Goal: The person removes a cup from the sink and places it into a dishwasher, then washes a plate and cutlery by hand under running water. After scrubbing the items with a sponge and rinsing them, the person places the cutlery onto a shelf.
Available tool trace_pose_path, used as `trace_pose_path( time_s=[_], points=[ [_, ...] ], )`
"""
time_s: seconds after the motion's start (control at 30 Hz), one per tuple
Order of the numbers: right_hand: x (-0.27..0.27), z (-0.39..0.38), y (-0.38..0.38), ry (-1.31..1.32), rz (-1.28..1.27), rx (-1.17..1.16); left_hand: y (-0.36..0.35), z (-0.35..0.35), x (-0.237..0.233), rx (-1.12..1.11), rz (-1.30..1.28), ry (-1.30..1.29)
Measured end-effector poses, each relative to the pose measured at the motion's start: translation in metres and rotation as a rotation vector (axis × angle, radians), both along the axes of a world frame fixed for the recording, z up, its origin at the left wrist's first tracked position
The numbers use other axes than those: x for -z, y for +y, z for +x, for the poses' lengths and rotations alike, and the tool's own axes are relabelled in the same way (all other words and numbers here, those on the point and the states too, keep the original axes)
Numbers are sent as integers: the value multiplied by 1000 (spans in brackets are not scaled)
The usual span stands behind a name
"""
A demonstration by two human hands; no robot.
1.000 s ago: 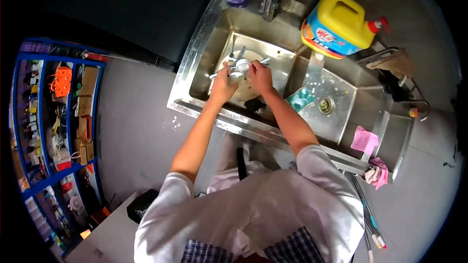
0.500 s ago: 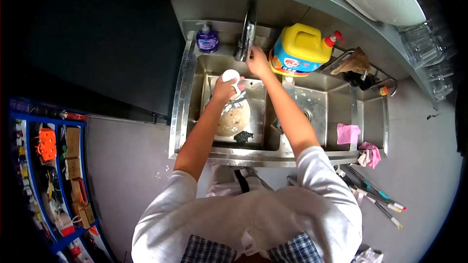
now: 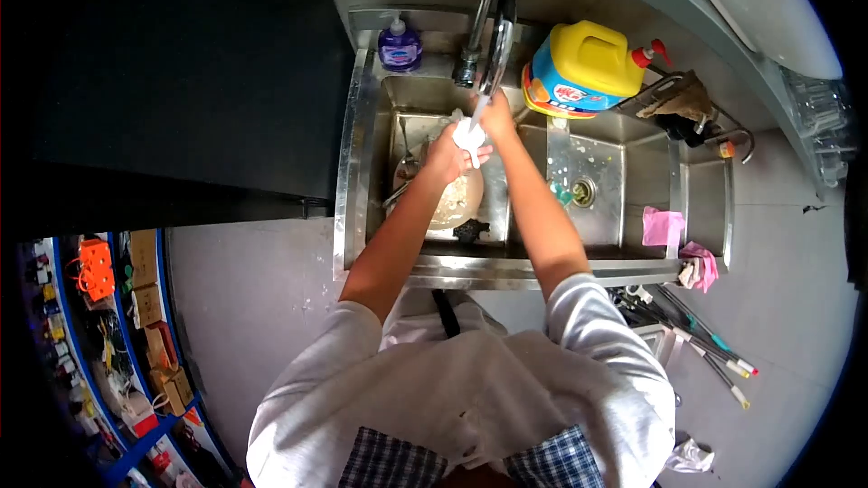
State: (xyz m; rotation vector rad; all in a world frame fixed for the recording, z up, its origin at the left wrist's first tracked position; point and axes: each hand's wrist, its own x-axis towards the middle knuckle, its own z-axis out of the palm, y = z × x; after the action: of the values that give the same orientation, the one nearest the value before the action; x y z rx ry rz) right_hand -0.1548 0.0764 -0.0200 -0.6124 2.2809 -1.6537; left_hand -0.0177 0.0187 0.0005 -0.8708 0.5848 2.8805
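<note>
My left hand is closed around a small white cup-like piece with a short handle, holding it over the left sink basin. A stream of water falls onto it from the chrome faucet. Close beside the stream and just below the spout is my right hand; its fingers are partly hidden and blurred. Beneath my left hand sits a large round pale bowl with wet, cloudy contents. A dark scrubbing pad lies by the bowl.
A purple soap bottle stands behind the left basin. The big yellow detergent jug is on the back ledge. Pink cloths hang at the right divider. Above runs a grey shelf; mop handles lie on the floor.
Water now runs from the faucet onto the white piece. My left hand has brought it right and up under the spout. My right hand has shifted slightly right; the whole view has shifted.
</note>
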Motion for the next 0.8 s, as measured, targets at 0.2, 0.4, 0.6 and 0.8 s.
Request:
trace_pose_path(
  time_s=[0.2, 0.4, 0.6, 0.8],
  points=[
    [-7, 66, 59, -572, -235, -68, 7, -21, 50, -15, -84, -64],
    [-25, 111, 64, 243, 77, -76, 13, -29, 42, -97, -173, -113],
    [-43, 108, 56, 421, 197, -68, 3, -14, -10, 189, -115, 191],
    [-40, 99, 52, 444, 202, -54, 15, -9, -15, 212, -225, -91]
  ],
)
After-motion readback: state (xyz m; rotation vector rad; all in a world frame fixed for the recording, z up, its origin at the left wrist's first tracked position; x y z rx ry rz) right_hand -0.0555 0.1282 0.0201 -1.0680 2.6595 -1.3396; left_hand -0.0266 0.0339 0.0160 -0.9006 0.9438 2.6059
